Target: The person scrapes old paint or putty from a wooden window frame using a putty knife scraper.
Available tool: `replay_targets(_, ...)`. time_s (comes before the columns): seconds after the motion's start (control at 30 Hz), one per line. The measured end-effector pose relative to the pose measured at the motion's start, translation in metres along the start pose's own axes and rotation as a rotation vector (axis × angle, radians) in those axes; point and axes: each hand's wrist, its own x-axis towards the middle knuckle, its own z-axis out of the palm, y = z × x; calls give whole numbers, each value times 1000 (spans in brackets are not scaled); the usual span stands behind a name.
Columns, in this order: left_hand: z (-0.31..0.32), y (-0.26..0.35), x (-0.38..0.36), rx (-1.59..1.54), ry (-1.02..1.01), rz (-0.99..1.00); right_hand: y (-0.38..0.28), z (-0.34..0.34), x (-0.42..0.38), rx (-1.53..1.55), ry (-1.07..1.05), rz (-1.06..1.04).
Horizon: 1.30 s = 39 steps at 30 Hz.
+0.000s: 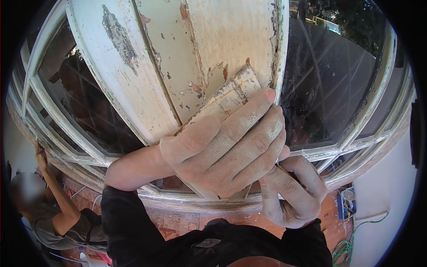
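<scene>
My left hand [227, 147], coated in pale dust, lies across a flat, paint-crusted piece [238, 91] with its fingers together over it. The piece slants against a weathered cream wooden panel [164, 58] with peeling paint. Just right of and below that hand, my right hand [296, 191] is dusty too, its fingers curled near the left fingertips. A small bit of something shows at its pinch, but what it holds is mostly hidden.
Curved white window frames with dark glass [329, 84] flank the panel. At the lower left a person [62, 218] raises an arm to the frame. A blue tray [347, 202] and a green hose [341, 251] lie on the tiled floor at the lower right.
</scene>
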Motion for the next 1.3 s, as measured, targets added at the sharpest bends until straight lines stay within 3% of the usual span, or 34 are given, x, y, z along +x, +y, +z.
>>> replay_targets(0.53,8,-1,-9,39,46,26,-1,6,1,-39,-28,29)
replay_targets(0.63,17,-4,-5,12,85,13,13,15,11,-57,94,-40)
replay_targets(0.8,44,-36,21,-72,369,47,3,21,39,-102,124,-5)
replay_targets(0.9,35,-26,10,-116,343,2,-1,20,31,-58,113,-6)
replay_targets(1.1,5,-3,-10,-57,40,21,-9,18,-2,-29,64,102)
replay_targets(1.3,3,-4,-4,-29,22,66,-10,6,5,9,13,82)
